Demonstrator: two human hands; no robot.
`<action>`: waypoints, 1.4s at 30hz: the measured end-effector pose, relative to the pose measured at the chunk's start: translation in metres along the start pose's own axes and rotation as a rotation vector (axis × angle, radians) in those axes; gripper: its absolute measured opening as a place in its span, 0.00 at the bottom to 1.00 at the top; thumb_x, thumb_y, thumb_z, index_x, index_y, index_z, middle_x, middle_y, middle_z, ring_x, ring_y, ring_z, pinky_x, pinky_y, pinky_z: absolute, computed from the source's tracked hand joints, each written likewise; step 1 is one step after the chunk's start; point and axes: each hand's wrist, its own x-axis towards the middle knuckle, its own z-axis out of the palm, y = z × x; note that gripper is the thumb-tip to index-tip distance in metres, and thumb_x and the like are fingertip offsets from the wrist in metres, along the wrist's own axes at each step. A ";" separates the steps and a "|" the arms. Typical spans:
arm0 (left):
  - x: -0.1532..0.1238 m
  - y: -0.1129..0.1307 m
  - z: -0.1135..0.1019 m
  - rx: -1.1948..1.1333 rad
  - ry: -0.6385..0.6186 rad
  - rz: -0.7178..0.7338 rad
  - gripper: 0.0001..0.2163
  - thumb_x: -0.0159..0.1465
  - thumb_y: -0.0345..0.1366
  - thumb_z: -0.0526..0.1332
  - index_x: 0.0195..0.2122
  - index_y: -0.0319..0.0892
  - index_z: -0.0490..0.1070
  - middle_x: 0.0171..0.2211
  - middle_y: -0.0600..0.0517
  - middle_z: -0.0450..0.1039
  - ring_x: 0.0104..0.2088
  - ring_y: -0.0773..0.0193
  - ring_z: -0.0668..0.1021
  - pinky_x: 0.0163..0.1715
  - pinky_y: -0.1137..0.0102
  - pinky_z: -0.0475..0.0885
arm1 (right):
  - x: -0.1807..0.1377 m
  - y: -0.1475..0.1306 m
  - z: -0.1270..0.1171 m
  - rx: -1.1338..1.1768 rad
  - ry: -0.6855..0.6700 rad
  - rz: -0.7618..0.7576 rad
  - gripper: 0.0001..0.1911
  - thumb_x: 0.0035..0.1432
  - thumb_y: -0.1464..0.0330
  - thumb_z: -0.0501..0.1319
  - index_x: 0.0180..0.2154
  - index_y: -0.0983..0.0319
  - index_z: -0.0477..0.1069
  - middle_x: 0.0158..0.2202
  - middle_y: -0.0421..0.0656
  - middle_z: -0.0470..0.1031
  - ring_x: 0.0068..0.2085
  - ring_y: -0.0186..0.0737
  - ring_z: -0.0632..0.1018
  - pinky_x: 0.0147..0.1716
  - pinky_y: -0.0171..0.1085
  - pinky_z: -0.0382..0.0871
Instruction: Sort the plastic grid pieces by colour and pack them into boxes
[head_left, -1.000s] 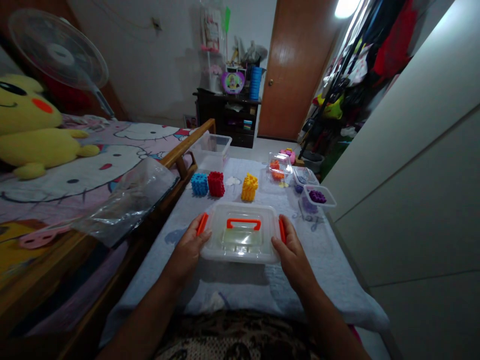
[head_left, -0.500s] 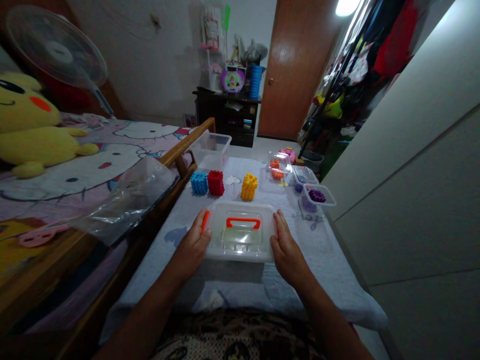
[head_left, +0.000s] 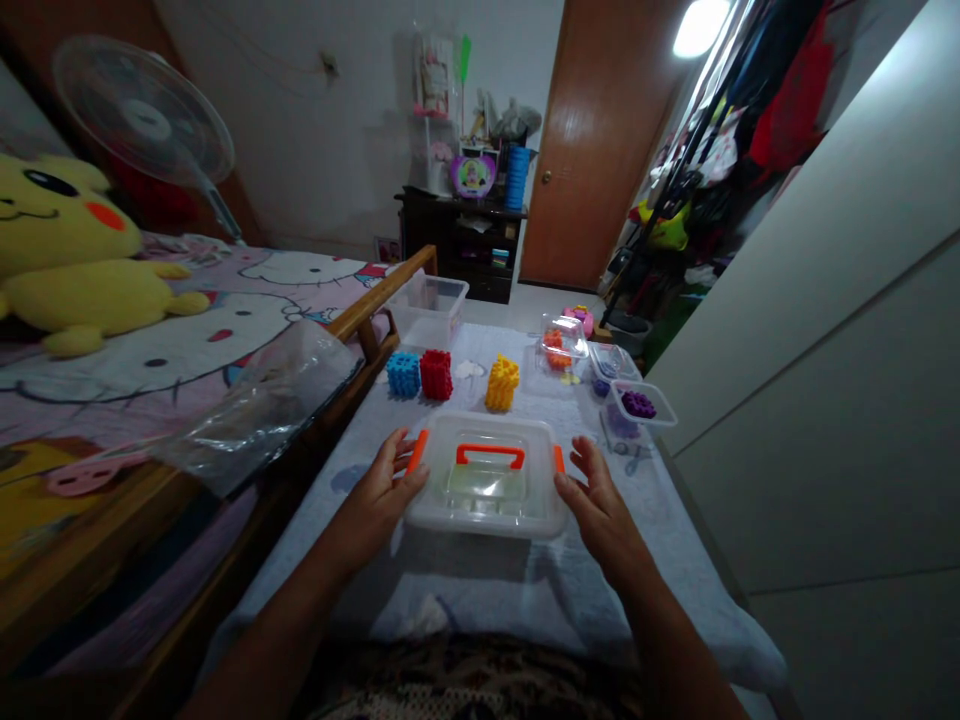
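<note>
A clear plastic storage box (head_left: 487,512) with a closed lid stands on the cloth before me. It has an orange carry handle (head_left: 490,456) and orange side latches. My left hand (head_left: 386,492) is at the left latch (head_left: 418,452), fingers spread and thumb by the lid's edge. On the other side, my right hand (head_left: 598,492) is open, its thumb close to the right latch (head_left: 559,459); whether it touches is hard to tell. Beyond the box are a blue block cube (head_left: 403,374), a red block cube (head_left: 436,375) and a yellow block stack (head_left: 502,383).
Small clear tubs hold orange pieces (head_left: 556,348) and purple pieces (head_left: 638,404) at the right. A larger clear bin (head_left: 431,312) stands at the back left. The bed's wooden rail (head_left: 382,295) borders the left side, a pale cabinet (head_left: 810,380) the right.
My hands have loosened from the box's sides; the fingers, earlier pressed against it, are now spread apart. The whole view has shifted slightly.
</note>
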 end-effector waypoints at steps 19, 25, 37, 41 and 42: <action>0.005 0.047 -0.010 -0.250 -0.149 -0.021 0.26 0.52 0.38 0.71 0.53 0.44 0.73 0.39 0.47 0.77 0.40 0.54 0.78 0.39 0.66 0.73 | 0.024 -0.032 -0.030 0.523 -0.274 0.254 0.20 0.47 0.58 0.72 0.38 0.62 0.72 0.31 0.41 0.75 0.27 0.33 0.76 0.23 0.32 0.73; 0.042 0.101 0.000 -0.307 -0.187 0.158 0.24 0.51 0.37 0.71 0.50 0.42 0.74 0.44 0.46 0.77 0.41 0.54 0.78 0.39 0.65 0.74 | 0.064 -0.077 -0.051 0.524 -0.236 0.136 0.19 0.48 0.61 0.71 0.40 0.62 0.73 0.31 0.42 0.77 0.24 0.34 0.76 0.19 0.33 0.74; 0.163 0.152 0.041 -0.225 -0.041 0.315 0.12 0.56 0.31 0.64 0.41 0.39 0.70 0.37 0.47 0.74 0.38 0.61 0.76 0.40 0.66 0.70 | 0.182 -0.117 -0.049 0.569 -0.105 0.114 0.08 0.55 0.70 0.65 0.38 0.65 0.72 0.29 0.44 0.77 0.25 0.34 0.77 0.22 0.30 0.75; 0.207 0.150 0.054 -0.191 0.101 0.287 0.11 0.55 0.29 0.61 0.40 0.38 0.70 0.32 0.49 0.72 0.31 0.65 0.74 0.36 0.69 0.69 | 0.215 -0.119 -0.037 0.601 -0.062 0.159 0.06 0.55 0.72 0.65 0.36 0.64 0.70 0.27 0.42 0.75 0.25 0.32 0.76 0.24 0.31 0.75; 0.217 0.149 0.057 -0.172 0.126 0.271 0.11 0.54 0.28 0.61 0.40 0.38 0.71 0.31 0.49 0.72 0.30 0.65 0.73 0.34 0.69 0.68 | 0.222 -0.119 -0.033 0.608 -0.054 0.175 0.06 0.55 0.73 0.65 0.35 0.64 0.70 0.27 0.41 0.75 0.25 0.32 0.76 0.24 0.31 0.75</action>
